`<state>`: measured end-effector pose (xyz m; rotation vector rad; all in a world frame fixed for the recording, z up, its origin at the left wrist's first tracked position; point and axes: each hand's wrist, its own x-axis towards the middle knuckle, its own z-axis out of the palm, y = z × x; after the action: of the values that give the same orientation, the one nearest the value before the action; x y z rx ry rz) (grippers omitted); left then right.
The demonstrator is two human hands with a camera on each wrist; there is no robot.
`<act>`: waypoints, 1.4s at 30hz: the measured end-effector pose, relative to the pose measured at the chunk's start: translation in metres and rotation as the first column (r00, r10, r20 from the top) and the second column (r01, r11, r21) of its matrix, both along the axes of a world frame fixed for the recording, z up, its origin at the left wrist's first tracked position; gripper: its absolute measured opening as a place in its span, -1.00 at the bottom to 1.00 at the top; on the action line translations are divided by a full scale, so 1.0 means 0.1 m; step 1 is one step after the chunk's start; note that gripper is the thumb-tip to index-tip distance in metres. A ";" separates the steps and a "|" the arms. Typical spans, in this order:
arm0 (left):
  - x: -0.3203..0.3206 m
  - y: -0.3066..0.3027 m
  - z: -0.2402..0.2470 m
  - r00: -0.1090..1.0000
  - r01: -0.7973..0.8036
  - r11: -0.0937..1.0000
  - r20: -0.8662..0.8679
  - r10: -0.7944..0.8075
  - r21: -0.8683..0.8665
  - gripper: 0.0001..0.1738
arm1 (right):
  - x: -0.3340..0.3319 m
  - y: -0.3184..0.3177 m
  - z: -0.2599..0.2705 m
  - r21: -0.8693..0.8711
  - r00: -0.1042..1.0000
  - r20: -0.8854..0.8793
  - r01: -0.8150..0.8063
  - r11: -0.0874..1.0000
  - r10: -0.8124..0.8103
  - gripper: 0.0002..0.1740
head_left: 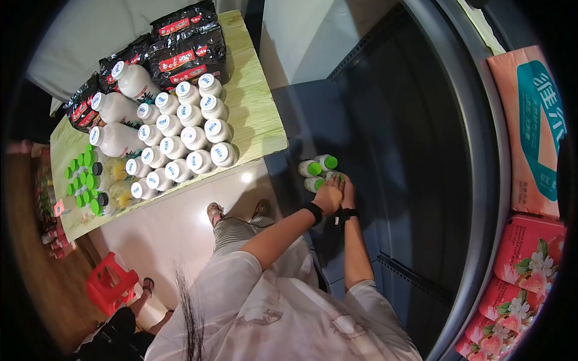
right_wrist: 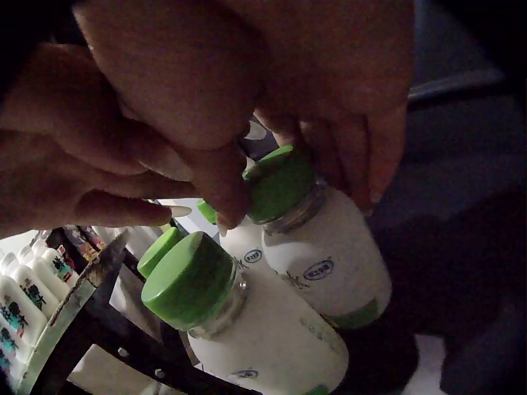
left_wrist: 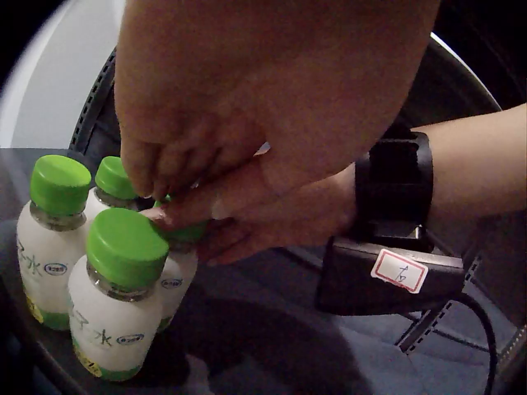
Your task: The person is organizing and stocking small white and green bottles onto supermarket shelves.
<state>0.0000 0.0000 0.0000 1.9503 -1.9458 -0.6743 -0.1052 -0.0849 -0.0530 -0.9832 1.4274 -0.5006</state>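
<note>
Several small white bottles with green caps (head_left: pixel 312 184) stand close together on a dark grey shelf (head_left: pixel 301 114). My right hand (head_left: pixel 348 191) has thumb and fingers around the cap and neck of one white bottle (right_wrist: pixel 329 255), seen in the right wrist view. Next to it, another bottle (right_wrist: pixel 272 346) stands nearer that camera. My left hand (head_left: pixel 327 197) lies close against the right one, its fingers (right_wrist: pixel 115 210) extended near the caps. From the left wrist view, the front bottle (left_wrist: pixel 115 321) stands apart from both hands; the gripped one is partly hidden behind it.
To the left, a table (head_left: pixel 259 108) holds rows of white-capped bottles (head_left: pixel 195 138), larger white bottles (head_left: pixel 117 141), green-capped bottles (head_left: pixel 84 180) and black packs (head_left: pixel 186 57). A tissue pack (head_left: pixel 524 132) and pink cartons (head_left: pixel 524 259) are at right. A red stool (head_left: pixel 111 283) stands behind, beside another person's leg.
</note>
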 end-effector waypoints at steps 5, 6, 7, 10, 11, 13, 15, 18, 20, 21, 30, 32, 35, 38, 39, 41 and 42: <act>0.05 0.09 0.06 0.998 -0.037 0.998 -0.049 0.035 -0.051 -0.24 | 0.10 0.03 0.10 0.035 0.998 0.046 0.046 0.998 -0.048 -0.52; 0.04 0.10 0.07 0.997 -0.042 0.997 -0.065 0.038 -0.060 -0.24 | 0.07 0.02 0.08 -0.022 1.000 0.019 0.002 1.000 -0.001 -0.52; 0.04 0.13 0.09 0.996 -0.046 0.997 -0.079 0.041 -0.065 -0.24 | 0.06 0.04 0.06 -0.074 0.999 -0.008 -0.045 0.996 0.044 -0.52; 0.06 0.19 0.12 0.994 -0.048 0.996 -0.098 0.040 -0.079 -0.23 | 0.09 0.11 0.22 -0.214 0.978 -0.138 -0.185 0.959 0.157 -0.53; 0.06 0.22 0.13 0.994 -0.047 0.996 -0.101 0.038 -0.080 -0.22 | 0.12 0.13 0.30 -0.204 0.976 -0.151 -0.185 0.961 0.156 -0.53; 0.06 0.28 0.14 0.996 -0.035 0.992 -0.090 0.024 -0.118 -0.21 | 0.12 0.12 0.32 -0.134 0.983 -0.138 -0.140 0.981 0.122 -0.53; 0.09 0.38 0.15 0.995 -0.034 0.981 -0.095 0.017 -0.189 -0.20 | 0.10 0.09 0.25 -0.193 0.958 -0.207 -0.239 0.952 0.199 -0.51; 0.18 0.57 0.24 0.988 -0.026 0.966 -0.152 -0.014 -0.259 -0.20 | -0.01 0.09 0.11 -0.366 0.814 -0.472 -0.529 0.765 0.338 -0.42; 0.37 0.76 0.49 0.977 0.010 0.982 -0.207 -0.050 -0.189 -0.24 | 0.10 0.15 0.38 -0.344 0.776 -0.551 -0.547 0.763 0.308 -0.34; 0.44 0.85 0.49 0.973 0.008 0.979 -0.224 -0.054 -0.205 -0.26 | 0.17 0.19 0.51 -0.379 0.780 -0.563 -0.537 0.754 0.273 -0.33; 1.29 1.99 0.87 0.931 -0.164 0.986 -0.335 0.144 -0.031 -0.53 | 0.78 0.81 1.50 -0.727 0.854 -0.502 -0.503 0.467 0.139 -0.53; 1.49 2.24 1.05 0.912 -0.216 0.973 -0.339 0.229 0.074 -0.54 | 0.99 1.01 1.70 -0.805 0.866 -0.485 -0.498 0.323 0.126 -0.60; 1.71 2.65 1.19 0.888 -0.345 0.935 -0.294 0.353 0.081 -0.54 | 1.31 1.31 2.00 -0.807 0.853 -0.460 -0.518 0.283 0.248 -0.63; 1.92 2.94 1.48 0.817 -0.496 0.862 -0.280 0.504 0.104 -0.55 | 1.68 1.56 2.13 -0.814 0.843 -0.340 -0.485 0.319 0.417 -0.68; 1.93 3.06 1.49 0.803 -0.526 0.848 -0.290 0.521 0.065 -0.58 | 1.74 1.65 2.18 -0.809 0.822 -0.309 -0.491 0.322 0.478 -0.69; 2.02 3.25 1.45 0.785 -0.579 0.814 -0.296 0.544 -0.041 -0.62 | 1.92 1.79 2.21 -0.809 0.766 -0.318 -0.526 0.261 0.558 -0.71; 2.00 3.33 1.48 0.769 -0.600 0.800 -0.297 0.567 -0.027 -0.62 | 1.97 1.88 2.26 -0.786 0.730 -0.306 -0.556 0.271 0.611 -0.71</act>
<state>0.2004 0.3333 0.1477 2.0893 -1.0830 -0.5864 0.0916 0.1035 0.1727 -2.1880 0.5486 -0.6541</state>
